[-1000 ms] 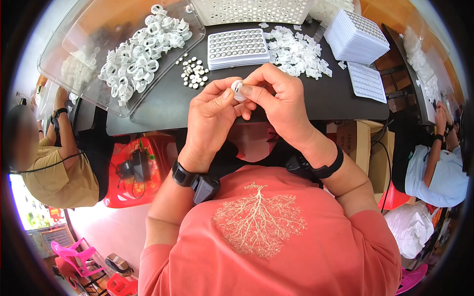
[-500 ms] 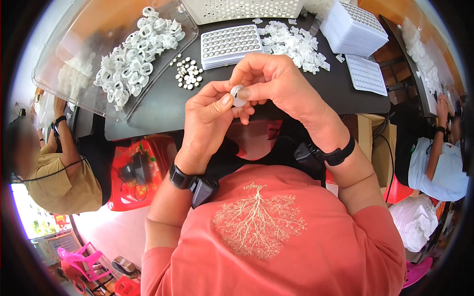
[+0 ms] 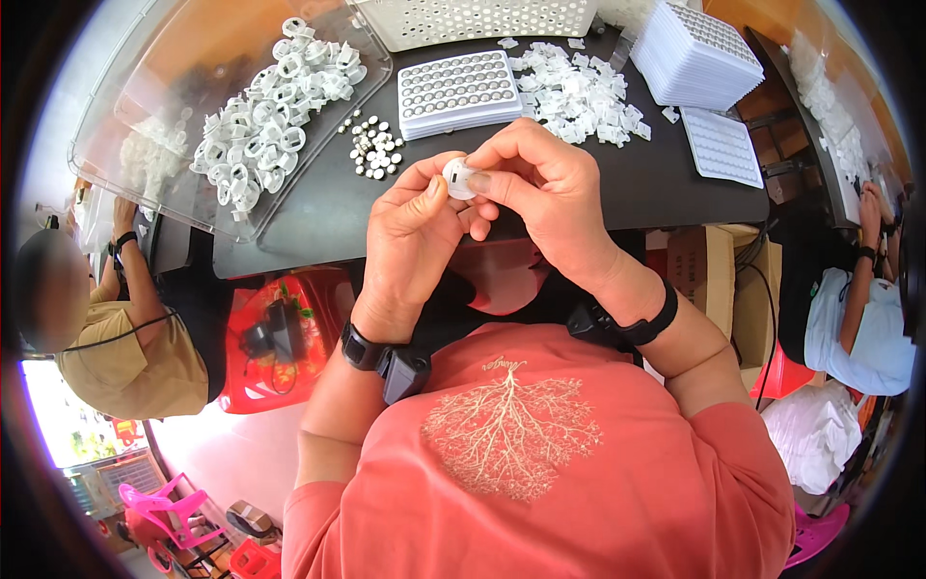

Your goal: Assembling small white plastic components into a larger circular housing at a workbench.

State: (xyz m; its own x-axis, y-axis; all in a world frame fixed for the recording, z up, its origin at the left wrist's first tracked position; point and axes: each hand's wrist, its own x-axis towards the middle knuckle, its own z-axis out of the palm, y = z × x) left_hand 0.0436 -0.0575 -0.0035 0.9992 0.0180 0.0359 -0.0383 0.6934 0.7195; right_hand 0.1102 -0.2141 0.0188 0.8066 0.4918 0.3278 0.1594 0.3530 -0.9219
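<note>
Between both hands, above the table's near edge, is a small round white plastic piece [image 3: 456,176] with a dark slot in its face. My left hand [image 3: 417,214] pinches it between thumb and fingers. From the other side my right hand [image 3: 548,183] closes on its edge with thumb and index finger. Beyond the hands lies a loose cluster of button cells [image 3: 375,147]. A stack of white trays [image 3: 458,124], its top one filled with rows of round silver cells, stands behind my right hand. Beside that spreads a heap of small translucent plastic parts [image 3: 584,101].
A clear plastic bin [image 3: 253,227] at the far left holds many white ring-shaped parts [image 3: 260,125]. A perforated white basket [image 3: 473,24] stands at the back. At the right are a tall tray stack [image 3: 690,58] and a single white tray [image 3: 721,147]. Co-workers sit on either side.
The white piece now shows its slotted face more openly. The right hand's raised fingers have come down around it, and both hands have shifted slightly.
</note>
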